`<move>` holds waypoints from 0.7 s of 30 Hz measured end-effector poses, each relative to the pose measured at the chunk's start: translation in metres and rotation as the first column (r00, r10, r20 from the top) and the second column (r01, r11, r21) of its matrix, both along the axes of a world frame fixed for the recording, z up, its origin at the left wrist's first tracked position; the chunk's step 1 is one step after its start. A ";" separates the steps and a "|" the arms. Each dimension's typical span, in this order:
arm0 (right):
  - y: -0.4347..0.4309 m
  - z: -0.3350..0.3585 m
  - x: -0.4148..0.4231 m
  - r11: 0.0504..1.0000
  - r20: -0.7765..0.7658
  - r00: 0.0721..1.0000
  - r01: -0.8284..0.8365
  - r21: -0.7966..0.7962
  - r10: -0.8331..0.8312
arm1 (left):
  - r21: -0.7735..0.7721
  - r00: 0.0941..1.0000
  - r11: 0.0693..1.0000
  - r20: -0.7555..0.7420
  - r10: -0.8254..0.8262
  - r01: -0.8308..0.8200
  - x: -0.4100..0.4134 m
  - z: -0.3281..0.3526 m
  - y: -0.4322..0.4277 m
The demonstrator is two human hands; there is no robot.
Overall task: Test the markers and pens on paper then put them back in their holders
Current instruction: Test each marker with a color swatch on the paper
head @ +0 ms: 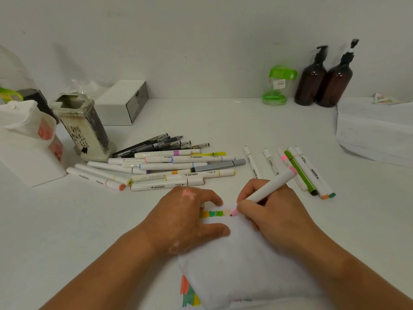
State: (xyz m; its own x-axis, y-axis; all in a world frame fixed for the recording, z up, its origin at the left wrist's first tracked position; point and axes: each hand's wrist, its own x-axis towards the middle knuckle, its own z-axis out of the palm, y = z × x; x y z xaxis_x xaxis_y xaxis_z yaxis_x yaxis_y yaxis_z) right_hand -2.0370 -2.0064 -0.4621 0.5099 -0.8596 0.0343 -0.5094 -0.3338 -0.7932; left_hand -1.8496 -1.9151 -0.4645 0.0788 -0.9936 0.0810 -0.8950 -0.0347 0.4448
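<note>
My right hand [271,211] grips a white marker with a pink tip [266,191], its tip touching the white paper [241,260] at the end of a row of yellow, green and peach strokes [214,213]. My left hand [187,218] lies flat on the paper's left side, fingers straight. A pile of white markers and black pens [165,164] lies behind my left hand. Several tested markers [299,168] lie in a row to the right. A cream ceramic pen holder [82,126] stands empty at the left, beside a white holder [29,144].
A white box [123,101] sits against the back wall. A green-lidded clear jar [278,86] and two brown pump bottles [324,79] stand at the back right. A stack of white paper [375,133] lies at the right edge.
</note>
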 end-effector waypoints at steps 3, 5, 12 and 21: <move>0.000 0.000 0.000 1.000 0.023 1.000 -0.003 0.008 0.003 | -0.007 1.000 1.000 -0.002 -0.001 0.001 0.000 0.001 0.000; 0.001 0.001 0.000 1.000 0.021 1.000 -0.020 0.015 0.020 | -0.005 1.000 1.000 0.000 -0.001 0.001 0.000 0.001 0.000; 0.005 0.005 -0.001 0.996 0.088 0.994 -0.064 0.068 0.058 | 0.013 1.000 1.000 0.004 0.005 -0.005 -0.001 0.001 0.000; -0.004 0.011 -0.005 0.985 0.385 0.921 -0.005 0.172 -0.063 | -0.067 0.993 0.996 -0.112 0.049 -0.057 -0.003 0.005 0.002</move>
